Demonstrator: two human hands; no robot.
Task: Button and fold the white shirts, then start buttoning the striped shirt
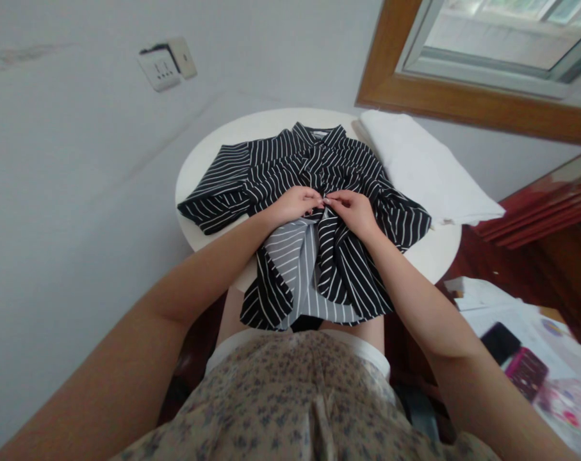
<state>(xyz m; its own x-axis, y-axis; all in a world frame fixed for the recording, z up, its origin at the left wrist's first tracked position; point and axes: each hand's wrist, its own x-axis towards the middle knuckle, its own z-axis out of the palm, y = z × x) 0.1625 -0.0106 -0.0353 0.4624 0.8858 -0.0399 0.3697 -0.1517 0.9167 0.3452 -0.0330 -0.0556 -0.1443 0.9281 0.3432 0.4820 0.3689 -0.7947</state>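
Observation:
A black shirt with thin white stripes (271,173) lies spread on a small round white table (198,173), collar at the far side and hem hanging over the near edge toward my lap. My left hand (294,203) and my right hand (352,208) meet at the middle of the shirt's front. Both pinch the front edges of the fabric with fingertips together. Below my hands the front gapes and shows the grey striped inside (294,269).
A folded white cloth (425,166) lies at the table's right side. A wall with a socket plate (163,67) stands behind, a wood-framed window (463,102) at upper right. At lower right papers (506,314), a dark phone (499,342) and a pink object (525,371) lie.

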